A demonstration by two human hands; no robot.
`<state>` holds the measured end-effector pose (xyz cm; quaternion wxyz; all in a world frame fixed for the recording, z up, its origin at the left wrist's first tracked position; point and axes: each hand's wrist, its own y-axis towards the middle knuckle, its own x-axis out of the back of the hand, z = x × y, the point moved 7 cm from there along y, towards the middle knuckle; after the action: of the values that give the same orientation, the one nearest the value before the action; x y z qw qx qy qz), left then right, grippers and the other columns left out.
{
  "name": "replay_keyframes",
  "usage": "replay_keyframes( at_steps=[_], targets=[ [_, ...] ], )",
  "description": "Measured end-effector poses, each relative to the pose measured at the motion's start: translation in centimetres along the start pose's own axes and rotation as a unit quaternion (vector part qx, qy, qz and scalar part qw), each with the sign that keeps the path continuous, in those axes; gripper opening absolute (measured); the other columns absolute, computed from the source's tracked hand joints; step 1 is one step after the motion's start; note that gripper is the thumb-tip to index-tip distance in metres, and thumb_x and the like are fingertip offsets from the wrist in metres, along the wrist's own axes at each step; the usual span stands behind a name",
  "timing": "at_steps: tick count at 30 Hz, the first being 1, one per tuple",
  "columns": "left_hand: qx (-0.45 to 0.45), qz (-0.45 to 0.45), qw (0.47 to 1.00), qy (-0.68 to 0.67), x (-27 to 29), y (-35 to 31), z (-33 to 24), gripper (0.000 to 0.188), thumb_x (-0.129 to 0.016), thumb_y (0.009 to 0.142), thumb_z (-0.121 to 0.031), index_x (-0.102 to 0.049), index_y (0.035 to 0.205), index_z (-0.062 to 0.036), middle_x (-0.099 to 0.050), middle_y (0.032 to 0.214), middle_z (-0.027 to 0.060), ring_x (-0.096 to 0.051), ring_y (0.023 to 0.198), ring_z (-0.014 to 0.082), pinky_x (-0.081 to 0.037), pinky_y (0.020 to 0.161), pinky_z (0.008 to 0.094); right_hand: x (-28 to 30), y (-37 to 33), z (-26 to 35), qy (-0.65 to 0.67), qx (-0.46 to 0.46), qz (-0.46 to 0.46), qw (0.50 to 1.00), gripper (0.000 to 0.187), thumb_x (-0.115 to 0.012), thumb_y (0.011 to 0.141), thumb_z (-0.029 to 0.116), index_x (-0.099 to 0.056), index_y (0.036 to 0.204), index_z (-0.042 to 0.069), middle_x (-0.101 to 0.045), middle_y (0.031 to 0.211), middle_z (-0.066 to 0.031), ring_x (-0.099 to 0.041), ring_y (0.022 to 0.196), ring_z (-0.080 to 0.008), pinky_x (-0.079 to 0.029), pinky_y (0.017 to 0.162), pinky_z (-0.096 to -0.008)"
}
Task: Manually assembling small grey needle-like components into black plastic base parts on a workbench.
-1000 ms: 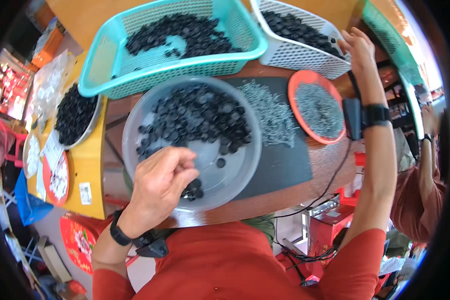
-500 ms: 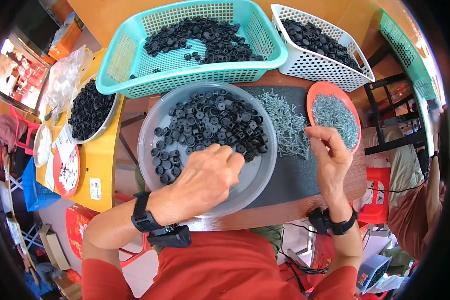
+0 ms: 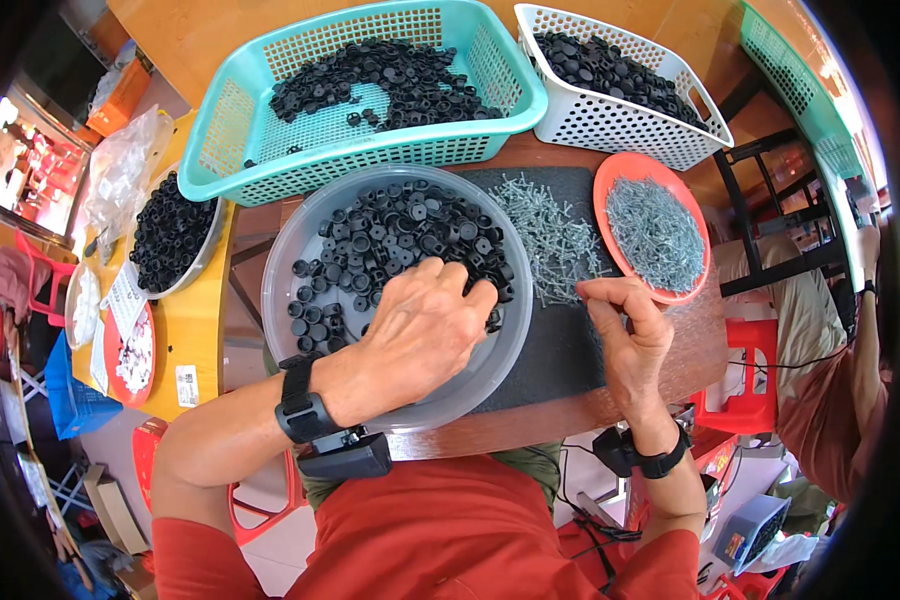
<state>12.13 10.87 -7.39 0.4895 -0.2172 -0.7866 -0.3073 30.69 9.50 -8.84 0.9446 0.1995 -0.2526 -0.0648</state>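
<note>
Small round black plastic caps (image 3: 405, 228) in round translucent plastic basin (image 3: 450, 388) on brown wooden surface (image 3: 688, 345); left grip (image 3: 422, 318) curled low over basin, contents hidden. Right grip (image 3: 630, 340) nearly pinched beside loose silver metal screws (image 3: 550, 235), hold unclear. Blocking far side: teal perforated plastic basket (image 3: 365, 140), white perforated plastic basket (image 3: 620, 134).

Black caps (image 3: 400, 228) lie heaped near silvery screws (image 3: 550, 240).

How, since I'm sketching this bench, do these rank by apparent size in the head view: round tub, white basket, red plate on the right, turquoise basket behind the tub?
Largest to smallest:
1. Round tub and turquoise basket, too alike to rank
2. White basket
3. Red plate
</note>
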Motion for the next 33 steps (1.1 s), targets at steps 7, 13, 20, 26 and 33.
replay_keyframes(
  at_steps=[7,13,20,26,33],
  targets=[
    [-0.095,-0.051,0.994,-0.011,-0.3,0.5,-1.5,0.019,-0.065,0.062,-0.005,-0.058,0.079,-0.0042,-0.045,0.070,0.0074,-0.046,0.067,0.0240,-0.039,0.059,0.0346,-0.3,-0.7,0.7,-0.003,0.006,0.000,1.000,0.014,-0.060,0.078,-0.009,-0.063,0.089,0.000,-0.061,0.083,-0.0079,-0.056,0.075,-0.0163,-0.045,0.067,-0.0254],
    [-0.109,-0.028,0.993,-0.020,-0.7,0.4,-1.2,0.007,-0.060,0.064,-0.003,-0.057,0.071,-0.0041,-0.044,0.068,0.0069,-0.045,0.066,0.0235,-0.039,0.057,0.0341,-0.4,-1.3,0.5,0.000,0.003,0.005,1.000,0.015,-0.059,0.078,-0.009,-0.063,0.089,0.000,-0.061,0.082,-0.0088,-0.057,0.074,-0.0176,-0.045,0.066,-0.0265],
    [-0.075,-0.006,0.986,-0.146,-0.5,-0.3,-0.4,0.013,-0.068,0.066,-0.005,-0.057,0.074,-0.0040,-0.050,0.070,0.0068,-0.049,0.067,0.0236,-0.042,0.058,0.0345,0.9,-1.8,-0.3,0.001,-0.022,-0.022,1.000,0.015,-0.060,0.077,-0.009,-0.063,0.088,0.000,-0.061,0.081,-0.0093,-0.057,0.074,-0.0188,-0.045,0.067,-0.0271],
    [-0.077,-0.015,0.987,-0.142,0.5,-1.4,-0.1,0.015,-0.066,0.065,0.000,-0.058,0.078,-0.0013,-0.054,0.074,0.0093,-0.051,0.066,0.0263,-0.041,0.059,0.0351,1.0,-1.9,-0.8,-0.032,-0.021,-0.041,0.998,0.016,-0.059,0.076,-0.011,-0.063,0.086,0.001,-0.061,0.079,-0.0084,-0.057,0.073,-0.0192,-0.045,0.065,-0.0278],
    [-0.057,-0.033,0.991,-0.113,1.1,-2.0,-0.5,0.024,-0.068,0.061,0.003,-0.057,0.082,-0.0001,-0.055,0.078,0.0097,-0.051,0.069,0.0268,-0.042,0.058,0.0346,-0.7,-0.6,1.5,-0.130,0.084,0.002,0.988,0.024,-0.065,0.065,-0.008,-0.063,0.086,0.003,-0.059,0.079,-0.0107,-0.053,0.071,-0.0284,-0.044,0.063,-0.0358]
  ],
)
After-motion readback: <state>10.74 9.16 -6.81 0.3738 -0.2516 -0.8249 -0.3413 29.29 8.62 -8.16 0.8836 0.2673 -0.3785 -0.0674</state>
